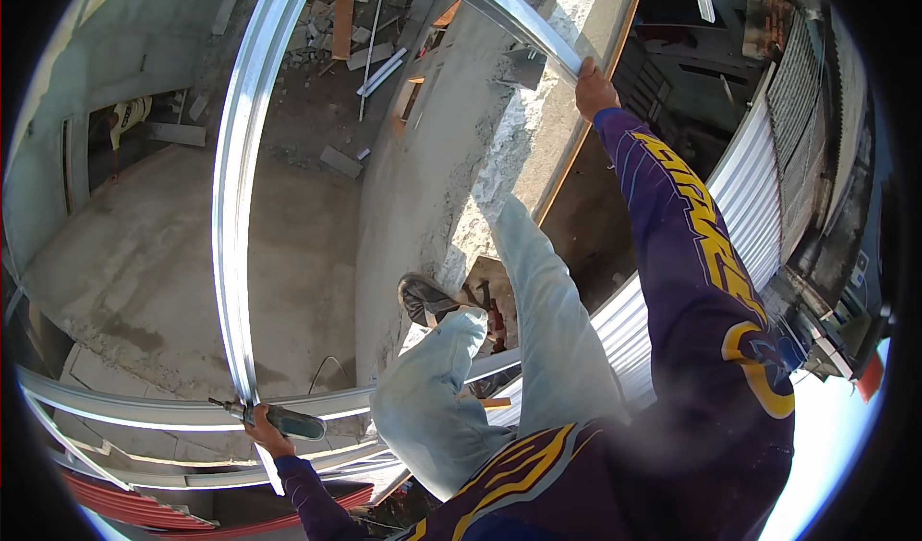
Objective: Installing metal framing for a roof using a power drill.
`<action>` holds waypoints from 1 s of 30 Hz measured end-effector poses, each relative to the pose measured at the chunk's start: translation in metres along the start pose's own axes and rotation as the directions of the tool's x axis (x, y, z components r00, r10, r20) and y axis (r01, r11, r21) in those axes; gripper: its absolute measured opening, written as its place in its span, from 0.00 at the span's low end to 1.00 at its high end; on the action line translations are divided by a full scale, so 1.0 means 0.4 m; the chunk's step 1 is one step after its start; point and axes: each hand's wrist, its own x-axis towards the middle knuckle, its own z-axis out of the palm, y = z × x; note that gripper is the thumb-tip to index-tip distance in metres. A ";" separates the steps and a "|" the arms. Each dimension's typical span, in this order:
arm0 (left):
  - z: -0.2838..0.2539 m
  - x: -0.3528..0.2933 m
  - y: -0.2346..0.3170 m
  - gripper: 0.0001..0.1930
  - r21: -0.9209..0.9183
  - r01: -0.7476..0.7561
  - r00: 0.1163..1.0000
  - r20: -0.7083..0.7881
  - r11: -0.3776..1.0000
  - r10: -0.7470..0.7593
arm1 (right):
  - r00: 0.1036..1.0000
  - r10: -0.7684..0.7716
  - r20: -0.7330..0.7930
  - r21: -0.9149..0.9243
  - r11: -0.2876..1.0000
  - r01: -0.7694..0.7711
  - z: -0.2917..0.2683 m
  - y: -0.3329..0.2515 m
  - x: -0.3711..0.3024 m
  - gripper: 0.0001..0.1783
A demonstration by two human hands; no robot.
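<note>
My left hand (pixel 269 433) is closed around a dark green and black power drill (pixel 296 423), its bit pointing left. The drill lies close to where a long galvanised steel channel (pixel 233 186) crosses a horizontal steel beam (pixel 331 405). Whether the bit touches metal I cannot tell. With my arm stretched far out, my right hand (pixel 596 92) grips the end part of another steel channel (pixel 519 18) above the rough top of a concrete wall (pixel 538 123). My legs in pale trousers straddle the area by the wall, one dark shoe (pixel 423 298) against its broken edge.
Far below on the left lies a concrete floor (pixel 192 263), with rubble (pixel 312 27) and loose white bars (pixel 382 72) beyond. Corrugated metal sheets (pixel 744 191) stretch along the right. Red sheets (pixel 134 504) lie at lower left. A wooden board (pixel 591 109) edges the wall.
</note>
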 end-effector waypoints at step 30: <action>0.085 -0.254 0.272 0.19 0.211 -0.245 0.969 0.085 0.946 0.232 | 0.961 -0.268 -0.069 -0.036 0.963 0.266 0.028 0.002 -0.010 0.20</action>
